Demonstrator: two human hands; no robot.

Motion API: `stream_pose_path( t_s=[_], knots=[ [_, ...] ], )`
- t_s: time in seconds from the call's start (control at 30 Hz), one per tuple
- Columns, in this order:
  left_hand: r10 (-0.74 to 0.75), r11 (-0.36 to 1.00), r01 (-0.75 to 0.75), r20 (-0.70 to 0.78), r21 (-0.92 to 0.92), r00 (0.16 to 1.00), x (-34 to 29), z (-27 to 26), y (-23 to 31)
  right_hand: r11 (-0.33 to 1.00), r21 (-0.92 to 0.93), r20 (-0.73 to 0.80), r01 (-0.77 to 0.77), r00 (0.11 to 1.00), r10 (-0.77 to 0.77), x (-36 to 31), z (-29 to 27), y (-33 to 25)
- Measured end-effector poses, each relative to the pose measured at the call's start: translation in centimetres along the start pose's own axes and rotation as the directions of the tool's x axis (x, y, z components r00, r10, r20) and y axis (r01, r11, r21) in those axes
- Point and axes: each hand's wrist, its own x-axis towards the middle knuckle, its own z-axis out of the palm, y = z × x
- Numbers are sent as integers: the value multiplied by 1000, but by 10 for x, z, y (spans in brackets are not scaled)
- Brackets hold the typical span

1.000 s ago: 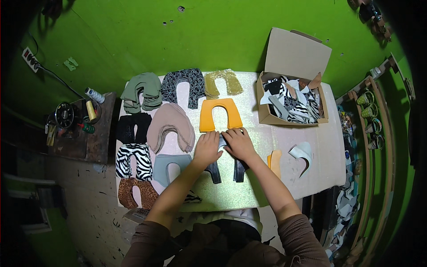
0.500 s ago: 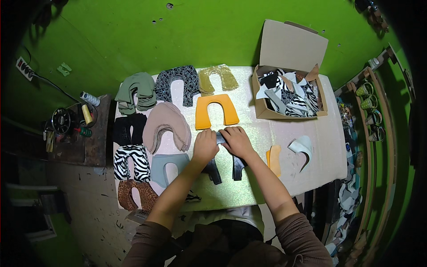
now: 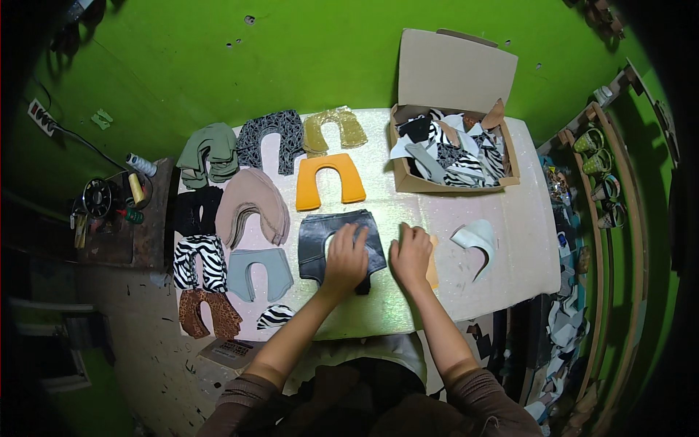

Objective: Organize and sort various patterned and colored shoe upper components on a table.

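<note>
A stack of black U-shaped leather-like pieces (image 3: 312,251) lies on the table in front of me. Across its right side and central gap rests my left hand (image 3: 348,258), fingers stretched out and gripping nothing. Just off the stack's right edge, my right hand (image 3: 412,251) is low over the table, its fingers loosely bent and apart, with nothing visible in it. Beside that hand, and partly covered by it, is a small tan-orange piece (image 3: 434,266). Beyond the black stack sits a stack of orange U-shaped pieces (image 3: 309,182). A pale curved piece (image 3: 484,237) lies farther right.
More U-shaped stacks stand at the left: green (image 3: 193,156), dark patterned (image 3: 251,138), gold (image 3: 317,135), pink-beige (image 3: 237,204), zebra (image 3: 186,262), grey (image 3: 240,273) and leopard (image 3: 191,313). An open cardboard box (image 3: 459,184) holds scraps. Shelves (image 3: 604,175) with shoes line the right wall.
Both hands held the black pieces together; now the pieces lie flatter as a stack, nearer the left. My right hand has left them and moved right; the left rests on top. The view shifted slightly.
</note>
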Motion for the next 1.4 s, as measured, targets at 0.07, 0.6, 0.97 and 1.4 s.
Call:
stream_pose_path(
  t_s=[0.07,0.6,0.97,1.4],
  knots=[
    [64,996,-60,63,-63,996,5,11,18,998,-48,0,-47,999,47,0,-7,21],
    [-304,758,431,320,-489,897,5,58,106,583,708,567,-399,813,-133,1,-43,115],
    [-389,381,677,556,-629,735,-12,32,110,-284,592,614,-754,650,-447,15,-54,99],
    [-590,469,572,244,-673,770,30,-27,28,197,786,616,-585,766,-184,36,-12,55]
  ],
)
